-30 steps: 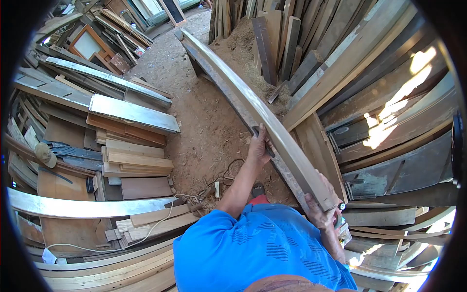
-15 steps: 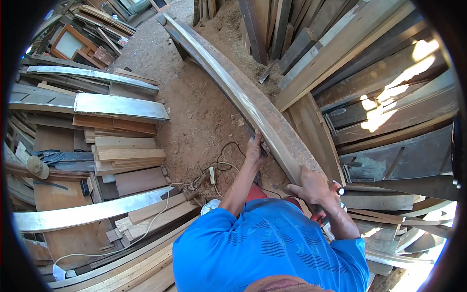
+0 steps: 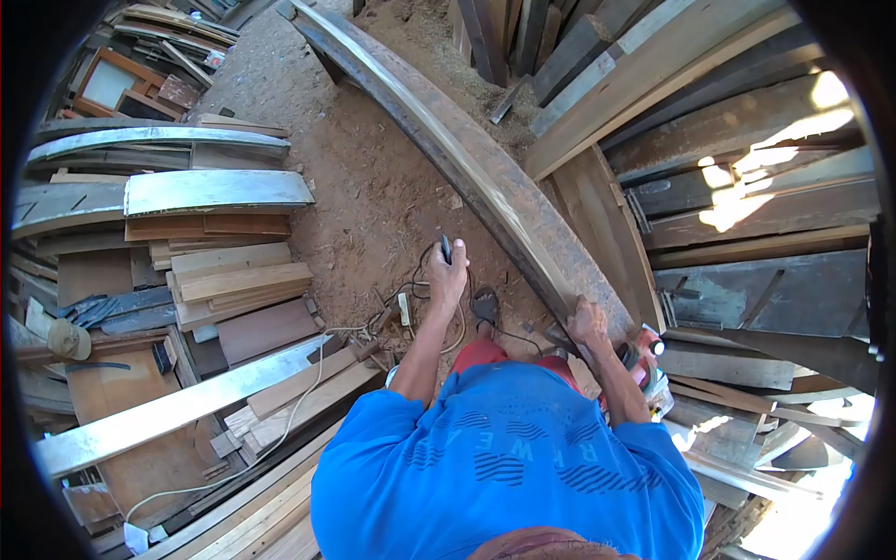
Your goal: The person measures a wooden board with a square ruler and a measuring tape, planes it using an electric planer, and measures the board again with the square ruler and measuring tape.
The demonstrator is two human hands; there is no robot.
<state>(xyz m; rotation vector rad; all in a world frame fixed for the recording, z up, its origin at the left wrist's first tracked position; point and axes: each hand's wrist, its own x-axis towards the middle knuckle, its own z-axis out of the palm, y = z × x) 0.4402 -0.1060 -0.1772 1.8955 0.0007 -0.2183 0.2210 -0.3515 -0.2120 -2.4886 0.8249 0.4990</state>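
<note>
A long, narrow wooden plank (image 3: 485, 191) runs diagonally from the upper left to near my body, with a pale, fresh-looking strip along its edge. My right hand (image 3: 588, 323) is closed over the plank's near end. To the left of the plank and apart from it, my left hand (image 3: 448, 273) is raised, its fingers wrapped round a small dark tool (image 3: 446, 248). The tool's exact kind is not clear. Beside my right forearm sits a red power tool (image 3: 644, 359), partly hidden by the arm.
Stacked boards (image 3: 243, 280) and a whitish plank (image 3: 187, 401) lie on the left. More timber (image 3: 747, 196) leans on the right. A cord (image 3: 322, 373) crosses the boards, with a white socket block (image 3: 404, 309) on the dirt floor (image 3: 364, 187).
My left hand has left the plank's edge and moved left and up with the small dark tool. My right hand has gone from spread on the plank to curled over its end.
</note>
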